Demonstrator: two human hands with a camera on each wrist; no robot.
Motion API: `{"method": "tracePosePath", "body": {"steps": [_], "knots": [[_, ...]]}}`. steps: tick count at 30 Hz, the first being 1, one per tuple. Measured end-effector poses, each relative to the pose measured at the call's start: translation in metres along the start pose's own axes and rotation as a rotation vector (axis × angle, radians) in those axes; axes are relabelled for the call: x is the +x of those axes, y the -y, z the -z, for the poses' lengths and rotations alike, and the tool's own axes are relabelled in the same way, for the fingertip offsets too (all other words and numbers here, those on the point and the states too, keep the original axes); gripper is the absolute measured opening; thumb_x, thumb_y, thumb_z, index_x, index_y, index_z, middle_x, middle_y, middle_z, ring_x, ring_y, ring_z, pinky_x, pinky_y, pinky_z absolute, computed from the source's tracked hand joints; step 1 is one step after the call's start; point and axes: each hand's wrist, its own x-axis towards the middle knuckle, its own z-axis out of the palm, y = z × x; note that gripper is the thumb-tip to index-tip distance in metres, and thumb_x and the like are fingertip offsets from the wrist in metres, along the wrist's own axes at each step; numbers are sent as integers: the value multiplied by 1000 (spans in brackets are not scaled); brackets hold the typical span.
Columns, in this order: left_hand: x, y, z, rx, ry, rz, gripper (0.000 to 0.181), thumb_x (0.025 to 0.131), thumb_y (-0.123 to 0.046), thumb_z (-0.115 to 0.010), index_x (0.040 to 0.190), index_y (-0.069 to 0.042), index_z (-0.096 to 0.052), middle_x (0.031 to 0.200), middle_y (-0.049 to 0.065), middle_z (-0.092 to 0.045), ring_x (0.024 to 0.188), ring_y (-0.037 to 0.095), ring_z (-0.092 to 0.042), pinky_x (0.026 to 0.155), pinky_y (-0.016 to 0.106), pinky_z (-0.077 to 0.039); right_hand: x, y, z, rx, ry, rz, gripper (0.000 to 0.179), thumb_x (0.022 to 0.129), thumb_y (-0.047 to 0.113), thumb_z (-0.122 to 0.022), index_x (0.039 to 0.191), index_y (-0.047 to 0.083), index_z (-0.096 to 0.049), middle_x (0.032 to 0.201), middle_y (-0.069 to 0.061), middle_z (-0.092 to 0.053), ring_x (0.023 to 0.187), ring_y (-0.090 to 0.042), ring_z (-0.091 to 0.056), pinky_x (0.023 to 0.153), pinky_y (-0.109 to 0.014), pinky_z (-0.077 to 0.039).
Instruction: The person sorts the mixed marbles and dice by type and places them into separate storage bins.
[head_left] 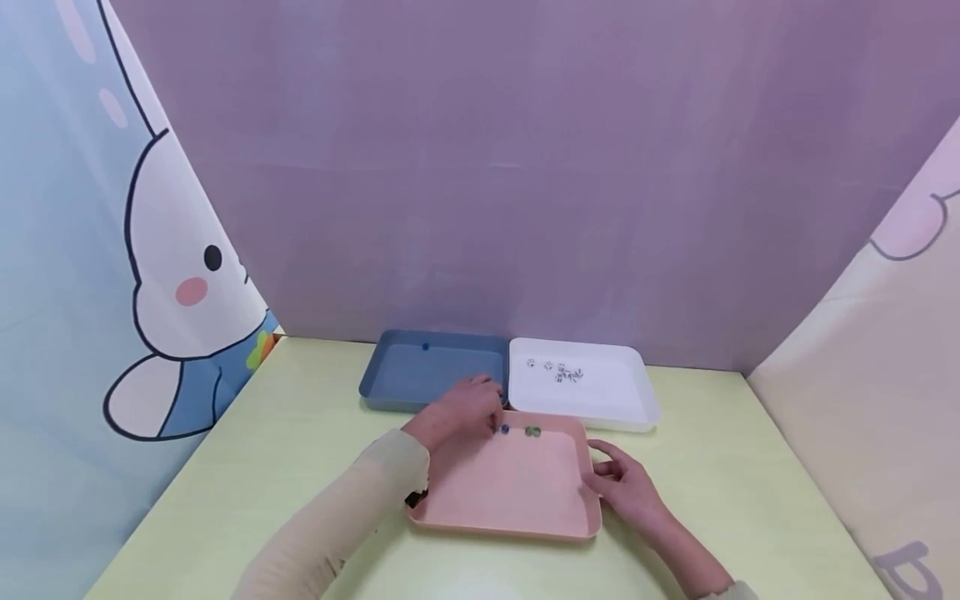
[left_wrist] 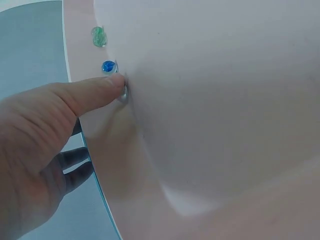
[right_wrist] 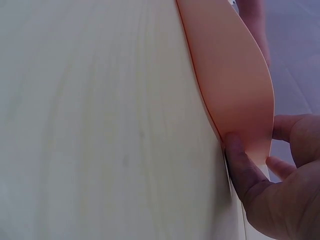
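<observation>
A pink tray (head_left: 517, 492) lies in front of the person, with glass marbles near its far wall. My left hand (head_left: 465, 408) reaches over its far left side and pinches a clear marble (left_wrist: 124, 95) at the thumb tip; the forefinger is mostly hidden. Beside it sit a blue marble (left_wrist: 108, 66) and green marbles (head_left: 532, 432). My right hand (head_left: 626, 492) grips the tray's right wall, some fingers against its outer face (right_wrist: 235, 85) and others at the rim.
Behind the pink tray stands a blue-grey tray (head_left: 405, 375) with one small dark blue marble (head_left: 426, 346). A white tray (head_left: 615, 392) next to it bears several clear, patterned marbles (head_left: 562, 375). A purple curtain (head_left: 510, 183) closes off the table's (head_left: 705, 467) back.
</observation>
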Motion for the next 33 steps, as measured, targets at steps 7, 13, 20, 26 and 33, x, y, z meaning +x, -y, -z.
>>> {"method": "tracePosePath", "body": {"steps": [7,13,20,26,33], "knots": [[-1,1,-1,6,25,12,15,83,-18,-79,77,-31,-74,102,-9,-56,125,25,-43,108,51,-32,0,0,-1,3,9,8,55,86,0,-70,138,7,-52,100,-15,-64,84,-23,-61,66,-34,-58],[-6,6,-3,18,-3,-51,25,83,-7,-74,66,-26,-71,91,-9,-54,109,19,-49,104,48,-37,0,0,-5,-3,15,20,55,87,2,-70,138,6,-51,99,-16,-63,83,-22,-60,64,-34,-58],[-14,10,1,-162,-9,-15,8,83,-22,-79,87,-29,-76,133,0,-55,135,25,-35,110,48,-29,3,1,-9,-27,22,26,54,88,3,-70,138,8,-52,99,-14,-63,83,-22,-59,64,-32,-57],[-20,15,6,-364,-29,-2,9,85,-22,-77,93,-19,-77,145,8,-44,137,28,-33,111,45,-29,3,3,-11,-19,35,48,55,87,2,-70,139,4,-51,99,-15,-63,83,-22,-59,63,-33,-57],[-20,22,7,-575,-67,18,7,88,-22,-74,92,-17,-76,151,13,-35,142,30,-24,111,48,-29,4,3,-11,-22,39,34,54,89,3,-69,139,6,-50,102,-15,-63,84,-21,-59,64,-34,-57]]}}
